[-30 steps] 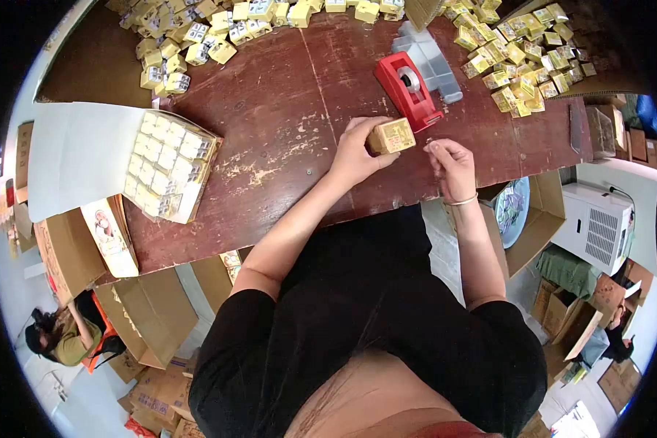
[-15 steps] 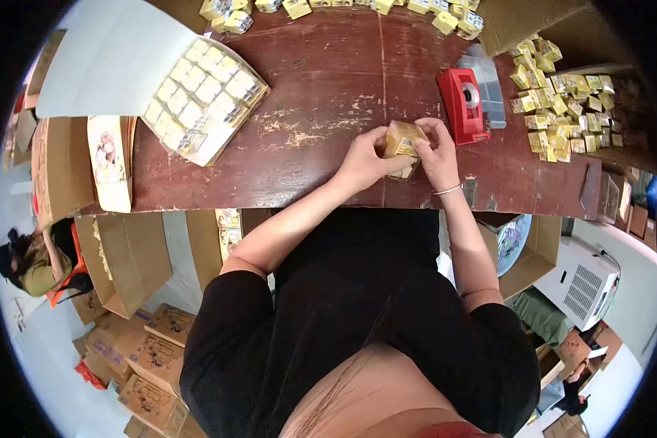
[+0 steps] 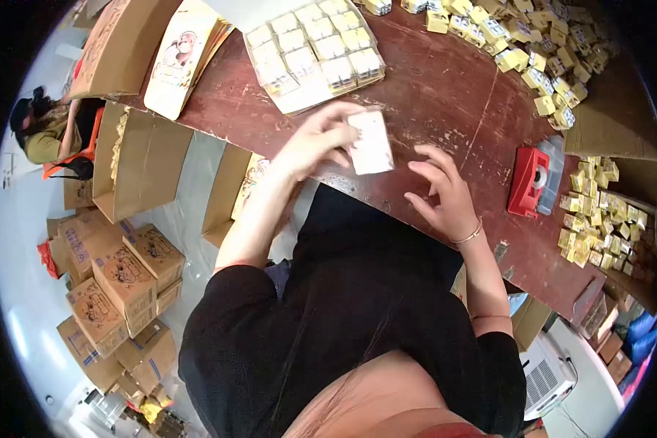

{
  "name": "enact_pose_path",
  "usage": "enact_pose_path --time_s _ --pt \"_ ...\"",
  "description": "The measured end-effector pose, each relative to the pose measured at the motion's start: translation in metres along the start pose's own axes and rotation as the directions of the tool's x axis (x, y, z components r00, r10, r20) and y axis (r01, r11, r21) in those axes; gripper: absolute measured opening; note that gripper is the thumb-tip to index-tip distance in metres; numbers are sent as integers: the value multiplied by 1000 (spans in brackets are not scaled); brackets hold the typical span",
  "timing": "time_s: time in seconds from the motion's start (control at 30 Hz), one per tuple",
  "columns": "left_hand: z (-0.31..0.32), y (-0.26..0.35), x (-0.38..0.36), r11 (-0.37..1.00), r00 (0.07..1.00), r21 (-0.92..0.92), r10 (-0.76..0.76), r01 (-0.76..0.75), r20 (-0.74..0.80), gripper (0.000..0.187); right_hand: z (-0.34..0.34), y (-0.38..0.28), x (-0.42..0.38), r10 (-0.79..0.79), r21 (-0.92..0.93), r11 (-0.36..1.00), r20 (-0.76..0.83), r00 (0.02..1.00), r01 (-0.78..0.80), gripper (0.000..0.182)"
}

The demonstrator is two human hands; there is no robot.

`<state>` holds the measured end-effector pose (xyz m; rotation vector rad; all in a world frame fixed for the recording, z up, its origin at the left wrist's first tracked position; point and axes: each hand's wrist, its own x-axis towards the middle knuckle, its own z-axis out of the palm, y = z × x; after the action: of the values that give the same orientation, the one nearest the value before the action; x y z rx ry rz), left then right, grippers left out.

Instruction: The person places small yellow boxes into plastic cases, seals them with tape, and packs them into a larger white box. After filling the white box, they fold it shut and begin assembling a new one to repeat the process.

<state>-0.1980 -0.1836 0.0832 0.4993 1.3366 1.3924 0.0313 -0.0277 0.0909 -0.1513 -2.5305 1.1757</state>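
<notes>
My left hand (image 3: 317, 142) grips a small box by its left side, its pale, nearly white face (image 3: 372, 143) turned up above the table's near edge. To the right of it, my right hand (image 3: 445, 193) is empty, with its fingers spread and slightly curled. An open display carton (image 3: 299, 98) beyond my left hand holds rows of small yellow-and-white boxes (image 3: 331, 47). The red tape dispenser (image 3: 524, 179) stands to the right of my right hand.
Many small yellow boxes (image 3: 522, 33) lie along the table's (image 3: 431, 95) far side. More fill a cardboard box (image 3: 606, 212) at the right. Printed flat cards (image 3: 179, 58) lie at the left edge. Stacked cartons (image 3: 124, 274) stand on the floor, and a seated person (image 3: 47, 135) is far left.
The view has turned, and the display carton now appears nearer my left hand. My right hand has let go of the small box, which my left hand has carried leftward, pale face up.
</notes>
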Motion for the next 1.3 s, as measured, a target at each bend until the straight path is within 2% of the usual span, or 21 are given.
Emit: enact_pose_path --time_s 0.03,0.1,0.13,0.2,0.23,0.33,0.43,0.63,0.7,0.77,0.8,0.83,0.87,0.9,0.93,1.0,1.03,1.1,1.13,1.23,1.3 --pt "-16 17 -9 976 987 212 74 -42 -142 46 -3 -1 -1 113 90 990 -17 993 -111 47" --pt "-44 22 -7 706 812 655 533 -270 -239 50 -2 13 -11 140 100 986 -73 987 -133 42" --pt "-40 32 -14 692 769 720 489 -54 -412 49 -3 17 -15 175 102 981 -99 980 -165 39" --pt "-50 19 3 565 643 793 698 -226 -314 48 -3 19 -16 243 114 967 -147 959 -227 30" --pt "-55 9 10 515 679 840 680 -171 -278 48 -2 20 -16 242 116 967 -148 959 -227 30" --pt "-55 -16 26 392 555 899 800 -195 -228 47 -3 22 -16 238 123 967 -143 961 -221 27" --pt "-49 -21 16 501 570 831 767 -243 -295 46 -5 24 -20 252 132 963 -147 956 -233 23" --pt "-81 -21 -2 227 577 959 812 -169 -90 43 -17 41 -32 308 105 950 -183 934 -293 19" --pt "-79 -18 -4 218 614 967 784 -131 -94 39 -34 46 -37 244 -10 968 -227 943 -252 16" --pt "-84 -33 2 90 602 995 797 -32 -53 40 -65 63 -51 233 -102 948 -424 875 -303 9" --pt "-81 -39 4 172 603 984 779 56 -170 41 -88 80 -63 183 -150 935 -572 800 -321 7" --pt "-114 -68 16 627 565 747 706 -220 -426 44 -110 87 -77 387 99 876 -726 568 -471 8" --pt "-107 -54 9 167 589 983 788 71 -176 48 -137 103 -95 449 183 829 -782 432 -529 11" --pt "-75 -34 2 -58 520 973 851 225 -69 54 -162 128 -116 483 199 759 -811 331 -621 16" --pt "-68 -31 6 -39 484 991 875 129 -29 58 -184 157 -140 545 217 697 -779 308 -683 28" --pt "-91 -40 15 62 559 996 829 -68 -13 59 -198 207 -168 486 -103 528 -777 399 -843 49" --pt "-92 -41 17 125 582 991 810 -56 -70 56 -194 210 -165 427 -320 347 -783 453 -881 69" --pt "-95 -43 20 182 575 977 813 -113 -85 55 -193 205 -155 651 -297 302 -630 423 -906 73" --pt "-96 -43 21 243 571 957 814 -161 -111 54 -191 213 -157 699 -208 336 -598 391 -919 63" --pt "-92 -39 18 196 592 972 802 -128 -84 62 -184 226 -166 528 -138 331 -793 304 -934 49" --pt "-87 -30 15 190 613 973 787 -129 -73 68 -191 237 -172 583 -58 333 -771 254 -941 46"
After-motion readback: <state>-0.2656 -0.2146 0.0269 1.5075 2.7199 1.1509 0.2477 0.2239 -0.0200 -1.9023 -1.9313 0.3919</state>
